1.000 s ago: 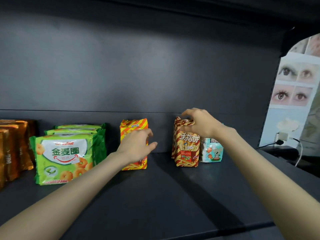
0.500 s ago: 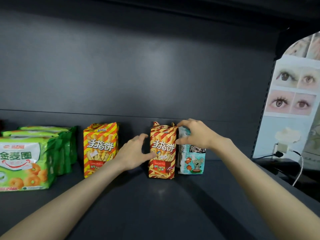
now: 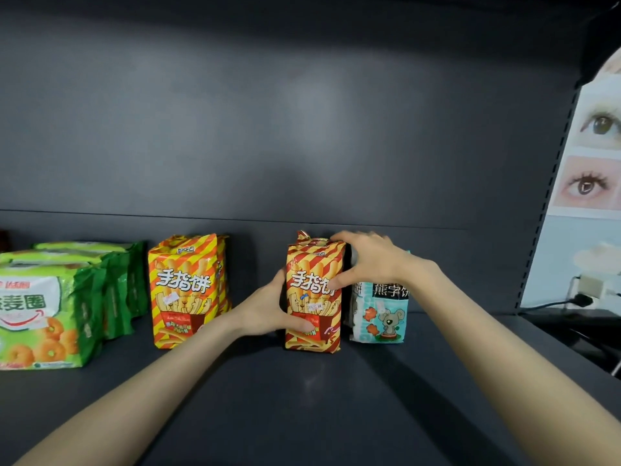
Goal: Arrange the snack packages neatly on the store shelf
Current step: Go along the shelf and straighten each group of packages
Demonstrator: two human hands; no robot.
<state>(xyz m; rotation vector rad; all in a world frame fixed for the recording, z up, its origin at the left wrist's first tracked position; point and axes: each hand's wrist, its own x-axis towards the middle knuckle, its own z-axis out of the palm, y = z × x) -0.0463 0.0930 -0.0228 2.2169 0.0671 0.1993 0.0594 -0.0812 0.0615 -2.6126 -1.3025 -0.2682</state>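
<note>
A red-and-yellow striped finger-biscuit pack (image 3: 314, 294) stands upright on the dark shelf (image 3: 302, 398). My left hand (image 3: 268, 307) grips its left side, thumb across the lower front. Over its top right corner sits my right hand (image 3: 366, 260), thumb pressed on the front. Touching its right side is a light-blue bear-biscuit pack (image 3: 379, 314), partly hidden by my right wrist. A yellow-and-orange striped finger-biscuit pack (image 3: 186, 287) stands apart to the left, with another behind it. Green ring-snack packs (image 3: 43, 317) stand in a row at the far left.
The shelf's dark back panel (image 3: 302, 129) rises behind the packs. Past the shelf's right upright (image 3: 551, 196), a poster of eyes (image 3: 594, 156) hangs on a wall, with a plug and cable (image 3: 581, 299) below it.
My left hand has closed on the left side of the red striped pack. My right hand moved from the blue pack onto the red pack's top right corner. The camera has shifted closer.
</note>
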